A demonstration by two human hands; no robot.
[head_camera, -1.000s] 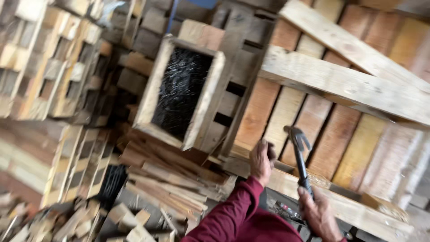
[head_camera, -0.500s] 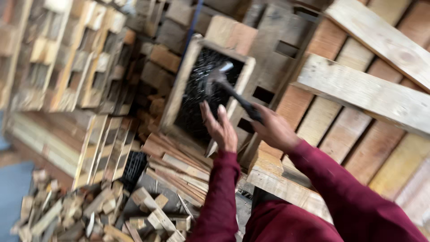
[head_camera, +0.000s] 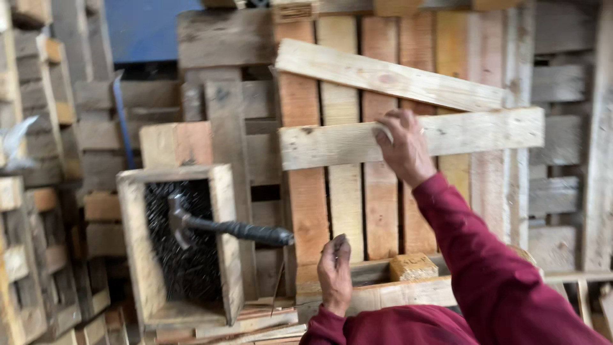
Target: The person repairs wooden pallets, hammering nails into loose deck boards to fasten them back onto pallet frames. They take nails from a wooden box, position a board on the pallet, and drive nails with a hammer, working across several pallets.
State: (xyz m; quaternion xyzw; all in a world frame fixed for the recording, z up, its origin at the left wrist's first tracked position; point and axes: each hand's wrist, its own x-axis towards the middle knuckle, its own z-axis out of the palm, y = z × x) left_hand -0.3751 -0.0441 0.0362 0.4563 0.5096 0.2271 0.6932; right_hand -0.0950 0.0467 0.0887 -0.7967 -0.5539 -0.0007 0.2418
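The right hand [head_camera: 402,148] is raised with its fingers curled over the upper edge of a pale loose board [head_camera: 460,133] that lies crosswise on an upright pallet [head_camera: 357,211] of reddish and light slats. The left hand [head_camera: 334,273] is lower, fingers bent loosely and holding nothing that can be seen, near the handle end of a hammer [head_camera: 223,225]. The hammer has a dark grip and a grey steel head, and lies with its head inside an open wooden box [head_camera: 223,211] of dark nails. Around stand stacks of weathered pallets [head_camera: 38,211]. A second pale board [head_camera: 389,75] slants above the first.
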